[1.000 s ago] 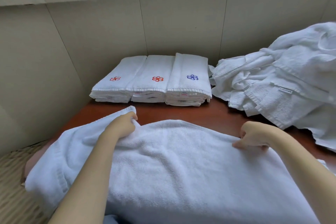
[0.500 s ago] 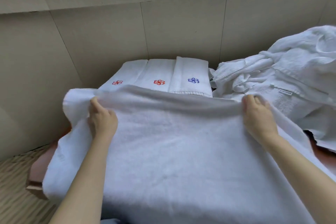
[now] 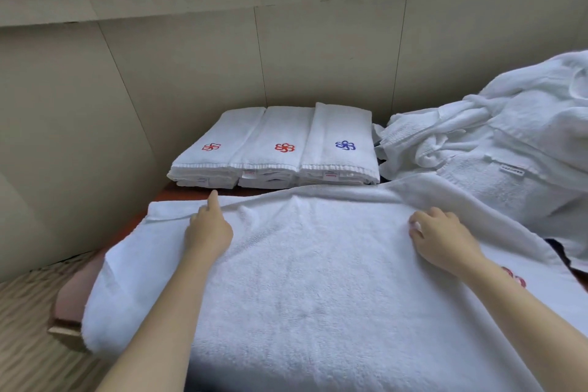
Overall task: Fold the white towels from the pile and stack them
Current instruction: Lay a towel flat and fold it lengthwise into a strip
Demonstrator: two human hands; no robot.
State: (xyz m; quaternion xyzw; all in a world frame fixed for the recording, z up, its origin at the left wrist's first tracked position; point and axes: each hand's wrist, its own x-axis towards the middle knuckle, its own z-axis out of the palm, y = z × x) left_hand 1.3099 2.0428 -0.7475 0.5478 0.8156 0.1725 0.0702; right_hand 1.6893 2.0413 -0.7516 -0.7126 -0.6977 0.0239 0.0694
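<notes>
Left hand [image 3: 208, 231]: index finger [image 3: 213, 199] straight out, reaching the far hem of the towel [image 3: 302, 280]. Its other fingers are curled, with the thumb tucked at a small fold of hem, pinching it. Right hand [image 3: 442, 240]: fingers bent and close together, tips down on the towel near its far hem. Can't tell if they pinch fabric or just press.

The towel is white terry, spread wide and doubled over, with a rounded fold at its left end. It has light creases between the 2 hands and a red emblem showing by the right wrist.

The table [image 3: 76, 293], reddish brown, lies under the towel and shows only at its left end. 3 folded stacks [image 3: 276, 149] sit side by side just past the towel's far hem, 2 with red emblems and 1 with blue. The pile [image 3: 496, 149] of loose white towels is past the towel's far right corner, touching it.

Versus 0.5 s ago: the far hem was lifted in both hands, hiding the stack fronts. Now it's down flat and the stacks are fully visible.
</notes>
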